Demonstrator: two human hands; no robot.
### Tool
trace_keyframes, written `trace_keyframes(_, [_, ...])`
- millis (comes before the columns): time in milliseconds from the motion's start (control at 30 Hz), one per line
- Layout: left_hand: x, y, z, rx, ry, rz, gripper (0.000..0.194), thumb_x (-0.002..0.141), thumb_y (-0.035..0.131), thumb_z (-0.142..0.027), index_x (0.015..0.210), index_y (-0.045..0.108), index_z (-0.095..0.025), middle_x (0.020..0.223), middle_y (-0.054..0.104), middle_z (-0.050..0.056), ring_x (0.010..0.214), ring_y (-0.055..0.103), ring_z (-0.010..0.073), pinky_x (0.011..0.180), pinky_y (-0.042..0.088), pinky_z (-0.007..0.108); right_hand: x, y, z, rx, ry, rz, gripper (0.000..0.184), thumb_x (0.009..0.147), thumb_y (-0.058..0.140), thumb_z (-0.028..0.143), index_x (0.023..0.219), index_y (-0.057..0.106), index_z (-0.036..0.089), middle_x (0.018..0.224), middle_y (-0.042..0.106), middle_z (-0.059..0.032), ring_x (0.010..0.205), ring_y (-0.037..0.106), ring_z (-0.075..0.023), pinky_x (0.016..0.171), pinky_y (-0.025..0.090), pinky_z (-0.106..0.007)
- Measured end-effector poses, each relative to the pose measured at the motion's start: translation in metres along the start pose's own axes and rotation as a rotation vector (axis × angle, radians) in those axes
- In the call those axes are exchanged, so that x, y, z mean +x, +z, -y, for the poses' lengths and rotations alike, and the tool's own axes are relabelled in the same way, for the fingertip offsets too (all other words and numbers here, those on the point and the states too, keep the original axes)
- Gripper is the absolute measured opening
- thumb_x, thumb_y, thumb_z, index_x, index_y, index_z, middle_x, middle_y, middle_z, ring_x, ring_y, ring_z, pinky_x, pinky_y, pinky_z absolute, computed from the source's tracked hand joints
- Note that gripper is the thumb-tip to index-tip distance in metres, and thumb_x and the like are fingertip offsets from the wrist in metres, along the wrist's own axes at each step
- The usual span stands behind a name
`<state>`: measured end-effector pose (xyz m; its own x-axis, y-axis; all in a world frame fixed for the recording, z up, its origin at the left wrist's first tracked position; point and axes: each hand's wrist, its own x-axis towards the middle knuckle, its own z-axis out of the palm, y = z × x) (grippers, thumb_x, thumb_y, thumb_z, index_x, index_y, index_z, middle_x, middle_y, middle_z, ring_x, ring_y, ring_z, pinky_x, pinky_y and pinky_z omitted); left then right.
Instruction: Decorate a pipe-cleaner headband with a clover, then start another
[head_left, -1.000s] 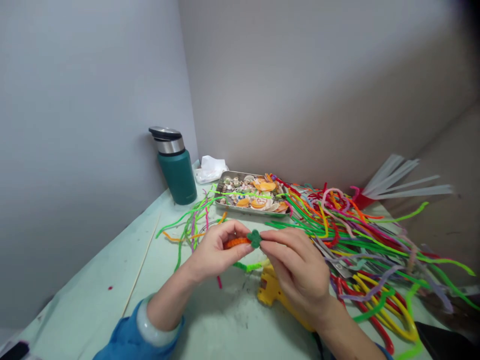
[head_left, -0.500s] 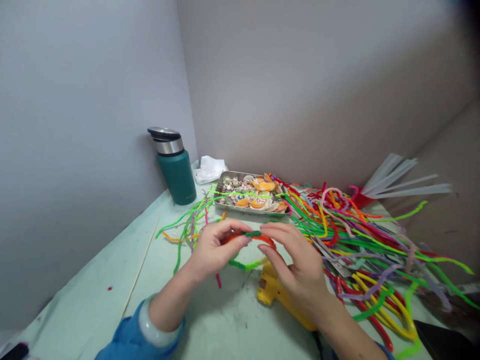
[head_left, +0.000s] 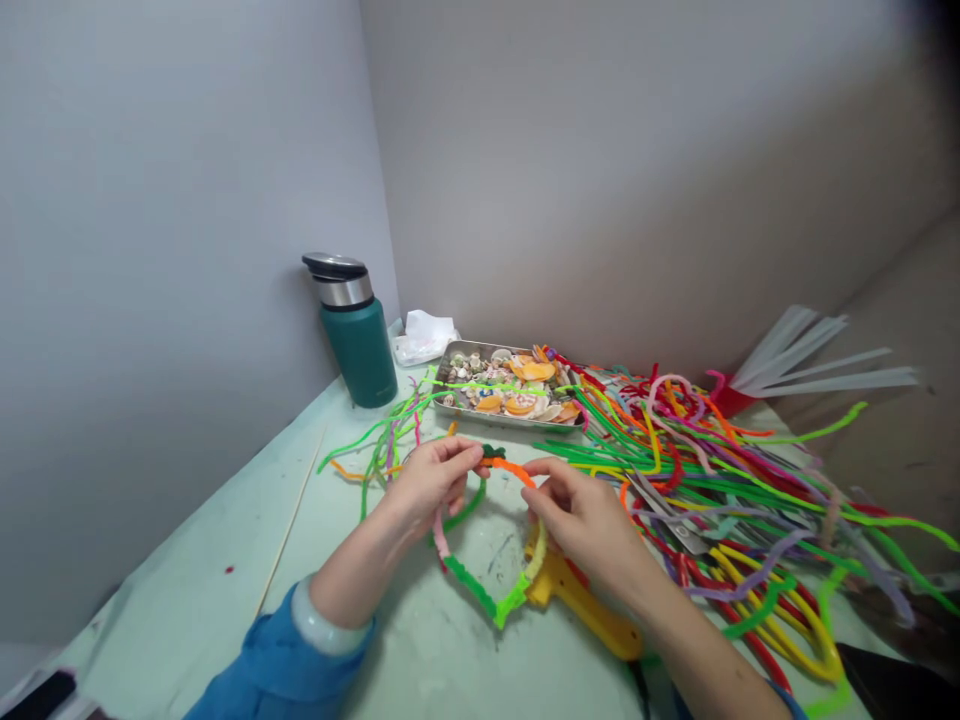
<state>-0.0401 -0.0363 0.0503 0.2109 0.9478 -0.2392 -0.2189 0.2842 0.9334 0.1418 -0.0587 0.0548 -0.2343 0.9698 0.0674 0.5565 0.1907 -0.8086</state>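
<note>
Between my hands hangs a multicoloured pipe cleaner ring (head_left: 471, 590), with orange, pink, yellow and green stretches and a dark green twisted bit at its top. My left hand (head_left: 431, 485) pinches it at the upper left, beside the dark green bit. At the upper right, my right hand (head_left: 581, 510) grips the orange stretch between thumb and fingers. Just behind the ring's right side lies a yellow glue gun (head_left: 592, 610) on the table, partly covered by my right hand.
A metal tray (head_left: 517, 424) of seashells stands at the back, near a green bottle (head_left: 364, 350) and white tissues (head_left: 426, 335). Loose pipe cleaners (head_left: 720, 470) pile up on the right, with scissors (head_left: 667, 510) among them. A red cup (head_left: 731, 400) holds translucent sticks. A thin stick (head_left: 289, 530) lies left.
The ring has tilted so its lower part now hangs toward me and shows as a full loop. My right hand has slid down along the orange stretch, away from the dark green bit.
</note>
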Motion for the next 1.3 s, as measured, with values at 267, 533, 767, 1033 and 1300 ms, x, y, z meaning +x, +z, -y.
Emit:
trace_keyframes(267, [0.0038,-0.0023,0.0068,0.057,0.015,0.043,0.031,0.068,0.067,-0.031,0.091,0.059,-0.012,0.036,0.041,-0.008,0.031,0.036,0.0049,0.035,0.037,0.017,0.0025,-0.0024,-0.0023,-0.045,0.063,-0.001,0.022,0.08,0.047,0.03,0.089,0.064,0.019,0.052,0.054,0.0032,0.048,0.047,-0.0126,0.047,0.03,-0.022])
trace_keyframes(533, [0.0055,-0.0007,0.0103,0.032,0.063,0.025,0.027,0.068,0.067,-0.027,0.088,0.057,-0.012,0.045,0.051,-0.005,0.038,0.047,0.0073,0.043,0.047,0.021,0.0032,-0.0028,-0.0009,-0.06,0.108,-0.008,0.021,0.078,0.048,0.029,0.089,0.064,0.02,0.053,0.055,0.0035,0.049,0.047,-0.0122,0.047,0.031,-0.022])
trace_keyframes(767, [0.005,0.004,0.0078,0.046,0.046,-0.05,0.021,0.069,0.066,-0.022,0.083,0.057,-0.011,0.062,0.061,0.002,0.055,0.062,0.0127,0.047,0.05,0.02,0.0033,-0.0024,-0.0029,-0.071,0.105,-0.002,0.024,0.077,0.047,0.029,0.089,0.065,0.019,0.054,0.054,0.0026,0.049,0.046,-0.0123,0.046,0.03,-0.021])
trace_keyframes(1033, [0.0073,0.0041,0.009,-0.062,-0.05,-0.087,0.009,0.074,0.062,-0.013,0.079,0.055,-0.01,0.069,0.064,0.005,0.064,0.068,0.0171,0.049,0.053,0.019,0.0027,-0.0028,-0.0048,-0.072,0.065,-0.002,0.024,0.077,0.046,0.029,0.085,0.067,0.019,0.052,0.053,0.0027,0.049,0.045,-0.0121,0.047,0.03,-0.022])
trace_keyframes(1300, [0.007,-0.0018,0.0101,-0.079,-0.056,-0.025,0.01,0.077,0.061,-0.019,0.08,0.057,-0.01,0.073,0.066,0.008,0.064,0.068,0.0158,0.054,0.055,0.019,0.003,-0.0036,-0.0039,-0.079,0.077,-0.011,0.024,0.077,0.047,0.029,0.086,0.067,0.019,0.051,0.052,0.0032,0.048,0.045,-0.0121,0.047,0.029,-0.022])
